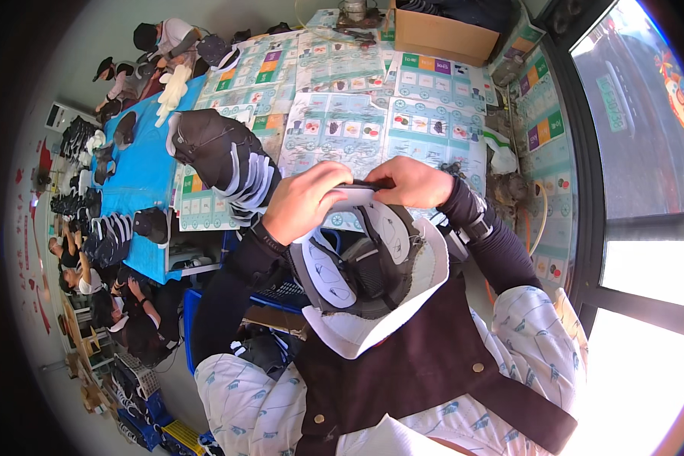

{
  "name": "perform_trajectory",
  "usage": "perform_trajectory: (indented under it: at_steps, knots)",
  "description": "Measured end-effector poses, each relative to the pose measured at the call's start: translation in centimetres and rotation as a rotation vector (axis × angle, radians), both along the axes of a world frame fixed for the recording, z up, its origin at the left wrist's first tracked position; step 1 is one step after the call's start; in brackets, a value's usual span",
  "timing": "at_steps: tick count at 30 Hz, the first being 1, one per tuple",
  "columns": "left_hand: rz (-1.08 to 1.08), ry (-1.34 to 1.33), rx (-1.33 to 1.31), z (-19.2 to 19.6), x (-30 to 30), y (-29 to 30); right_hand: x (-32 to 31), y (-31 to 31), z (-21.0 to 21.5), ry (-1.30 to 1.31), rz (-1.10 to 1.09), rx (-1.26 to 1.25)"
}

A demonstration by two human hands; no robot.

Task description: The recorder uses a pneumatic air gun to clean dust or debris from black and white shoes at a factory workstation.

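A dark cap (324, 271) with white inner panels is turned so that its inside faces me, just in front of my apron. Its white peak lining (372, 328) points toward my body. My left hand (305, 201) pinches the cap's far edge between thumb and fingers. Close beside it, my right hand (416, 182) has thumb and fingers closed on the same edge. The fingertips of both hands nearly meet there. Left of my left hand, a nested stack of dark caps (224, 156) with white-edged peaks lies on the table.
A patterned sheet covers the table (334, 144). At its far side stands an open cardboard box (444, 36). A blue-covered table (133, 182) with more caps runs along the left, where other people (176, 38) sit. Blue crates are below; a glass door is at right.
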State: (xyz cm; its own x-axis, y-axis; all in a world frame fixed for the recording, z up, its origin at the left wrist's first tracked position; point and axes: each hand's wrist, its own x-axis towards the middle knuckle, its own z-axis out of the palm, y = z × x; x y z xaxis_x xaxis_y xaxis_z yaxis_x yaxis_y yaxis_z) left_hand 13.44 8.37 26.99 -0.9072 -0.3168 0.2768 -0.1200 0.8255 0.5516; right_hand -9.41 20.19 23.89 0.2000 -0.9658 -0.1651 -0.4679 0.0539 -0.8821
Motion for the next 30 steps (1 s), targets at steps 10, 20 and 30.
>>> perform_trajectory:
  at_steps: [10,20,30]
  knots:
    - [-0.076,0.029,0.033,0.5,-1.4,0.3,-1.2,-0.5,0.4,-0.036,0.037,0.004]
    - [-0.046,-0.146,0.066,0.2,-2.6,-0.2,-0.7,-0.5,-0.1,-0.034,-0.059,-0.044]
    - [0.077,-0.093,0.066,-1.9,-3.4,1.1,-0.6,-0.4,-1.0,0.032,-0.122,-0.111]
